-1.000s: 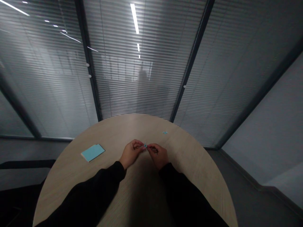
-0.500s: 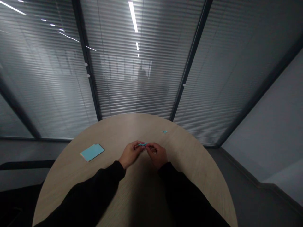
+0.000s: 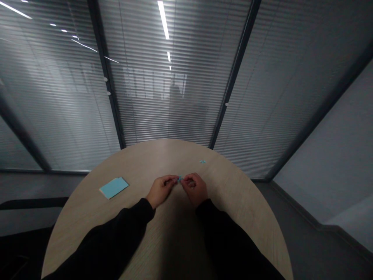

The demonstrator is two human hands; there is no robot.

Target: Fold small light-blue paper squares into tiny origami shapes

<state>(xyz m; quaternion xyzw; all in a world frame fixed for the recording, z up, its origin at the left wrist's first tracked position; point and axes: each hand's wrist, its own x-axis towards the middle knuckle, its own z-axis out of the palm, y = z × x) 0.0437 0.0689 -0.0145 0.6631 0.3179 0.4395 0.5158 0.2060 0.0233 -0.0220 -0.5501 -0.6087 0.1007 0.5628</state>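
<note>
My left hand (image 3: 161, 190) and my right hand (image 3: 194, 188) meet above the middle of the round wooden table (image 3: 163, 155). Their fingertips pinch a small piece of light blue paper (image 3: 180, 179) from both sides, and the fingers hide most of it. Farther off, a tiny light blue paper shape (image 3: 203, 161), perhaps a folded star, lies near the far edge. Left of my left hand lies a flat stack of light blue paper (image 3: 114, 188) with a stepped notch in one edge.
Behind the table's far edge stand glass partitions with dark frames and closed slatted blinds (image 3: 163, 97). A dim figure shows through the blinds. A dark chair back (image 3: 29, 203) is at the left, and grey floor surrounds the table.
The blue paper between my fingers looked like a flat strip half a second ago and now appears as a shorter, compact piece. My right fingers have curled around it.
</note>
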